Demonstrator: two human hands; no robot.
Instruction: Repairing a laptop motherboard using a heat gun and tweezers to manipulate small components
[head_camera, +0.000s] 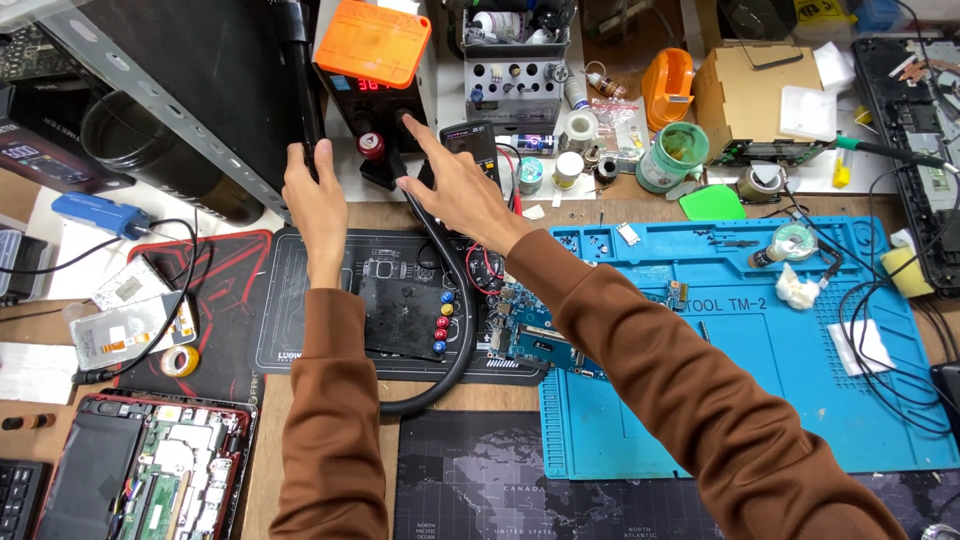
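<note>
At the back of a cluttered worktop (300, 470), the left hand (315, 195) grips a black hot-air wand (300, 70) while the right hand (450, 185), unclenched, fingers a knob (408, 122) on the rework station (375, 75), seemingly adjusting settings; next calls for a careful turn

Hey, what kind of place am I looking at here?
Most likely an electronics repair bench. A blue silicone repair mat holds a bare circuit board, an opened laptop lies at the near left, and the right hand reaches to a hot-air rework station.
</note>
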